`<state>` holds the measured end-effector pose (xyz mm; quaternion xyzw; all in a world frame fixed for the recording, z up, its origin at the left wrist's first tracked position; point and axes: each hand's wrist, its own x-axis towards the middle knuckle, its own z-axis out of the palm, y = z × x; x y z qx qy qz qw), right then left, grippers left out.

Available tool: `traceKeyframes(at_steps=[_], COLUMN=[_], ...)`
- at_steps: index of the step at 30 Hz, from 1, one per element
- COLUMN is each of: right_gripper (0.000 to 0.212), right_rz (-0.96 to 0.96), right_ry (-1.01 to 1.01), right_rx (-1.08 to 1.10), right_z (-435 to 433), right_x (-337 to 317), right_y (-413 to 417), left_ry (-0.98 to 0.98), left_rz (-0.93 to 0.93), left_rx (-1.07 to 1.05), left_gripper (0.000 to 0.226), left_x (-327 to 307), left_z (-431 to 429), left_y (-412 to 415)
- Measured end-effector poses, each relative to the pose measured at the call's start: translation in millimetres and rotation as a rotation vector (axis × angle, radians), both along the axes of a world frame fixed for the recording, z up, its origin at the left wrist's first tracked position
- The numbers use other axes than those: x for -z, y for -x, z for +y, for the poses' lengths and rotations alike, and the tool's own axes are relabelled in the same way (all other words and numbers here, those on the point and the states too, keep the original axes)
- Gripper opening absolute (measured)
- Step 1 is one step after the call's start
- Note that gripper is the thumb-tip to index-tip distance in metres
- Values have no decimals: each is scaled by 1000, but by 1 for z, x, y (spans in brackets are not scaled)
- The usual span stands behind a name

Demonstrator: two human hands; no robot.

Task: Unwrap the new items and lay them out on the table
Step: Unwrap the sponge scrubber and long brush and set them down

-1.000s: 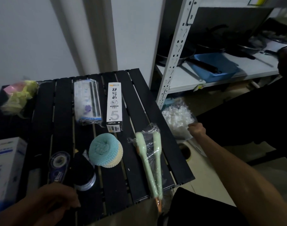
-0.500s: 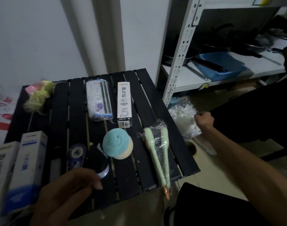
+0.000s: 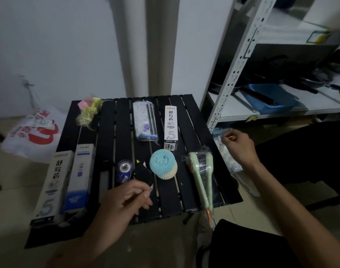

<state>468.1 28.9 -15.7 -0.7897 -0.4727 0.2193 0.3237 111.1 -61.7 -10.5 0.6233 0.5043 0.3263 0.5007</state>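
A black slatted table (image 3: 124, 136) carries laid-out items: a white refill box (image 3: 170, 128), a wrapped pen pack (image 3: 145, 120), a blue and yellow scrubber ball (image 3: 163, 164), two green brushes in clear wrap (image 3: 202, 180), a correction tape (image 3: 123, 171), a black object (image 3: 144, 174), two tall boxes (image 3: 68, 180) and a yellow-pink bundle (image 3: 88, 111). My left hand (image 3: 124, 202) hovers over the table's front, fingers loosely curled, just in front of the black object. My right hand (image 3: 238, 147) is right of the table, fingers curled round the top of a clear plastic bag (image 3: 226, 159) holding white pieces.
A white carrier bag with red print (image 3: 32, 132) lies on the floor at the left. A white metal shelf (image 3: 233, 74) stands at the right with dark pans and a blue tray (image 3: 273, 97). A dark garment covers my lap at the bottom right.
My right hand has risen a little with the top of the clear bag. My left hand moved forward over the table's front edge. The view swung left, showing the boxes and the floor bag.
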Motion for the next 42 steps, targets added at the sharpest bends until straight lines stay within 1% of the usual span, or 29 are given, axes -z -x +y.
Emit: traceKeyframes(at_steps=[2,3,4,6,7,8,9,11,14,17,20,21,24,25,27,30,33,35,36,37,40,42], right_gripper=[18,30,48,91,105,113,115,108,100,90,85,86,88,87,86,86,88,89,89,89,87,83], right_rz=[-61,-94,-146,-287,-345,-385,-412,-429,-375,-212,-50,2,145,172,194,221,236,239,240,240,227,207], right_ry=[1,27,90,292,377,430,459,445,321,132,35,20,-16,-24,-26,-7,4,8,12,19,38,30], right_rx=[-59,-81,-100,-127,-148,-178,-206,-217,-166,-205,-352,-397,-543,-590,-657,-682,-691,-693,-692,-685,-617,-543], right_z=[-20,-31,-40,-56,-63,-67,-69,-69,-67,-72,-85,-90,-105,-109,-113,-114,-114,-113,-113,-113,-110,-106], right_x=[-14,-19,-21,-18,-14,-9,-3,4,-1,-21,-41,-46,-50,-49,-48,-46,-44,-42,-41,-39,-35,-31], right_y=[23,35,46,69,80,89,95,100,95,98,115,123,147,153,162,165,164,164,164,164,159,153], left_ry=[22,30,38,56,66,73,79,92,100,85,38,16,-45,-56,-87,-177,-351,-475,-509,-540,-649,-606], left_rz=[-10,-20,-28,-33,-33,-33,-33,-34,-45,-63,-89,-103,-158,-175,-193,-180,-59,41,54,53,-19,-130], left_rx=[5,16,28,50,60,68,72,75,89,90,65,32,-108,-137,-162,-203,-262,-238,-219,-199,-154,-103], left_gripper=[28,28,28,26,25,22,18,12,11,13,10,13,36,40,40,29,19,15,10,5,10,10], left_x=[2,2,2,3,3,3,3,3,0,-2,-8,-11,-21,-24,-27,-30,-24,-18,-18,-18,-23,-26], left_z=[-3,-4,-5,-7,-9,-11,-13,-15,-17,-16,-11,-9,-1,1,3,2,5,9,10,12,11,8], left_y=[1,1,2,3,3,2,2,1,0,-1,-3,-3,-3,-2,0,0,5,9,10,11,9,6])
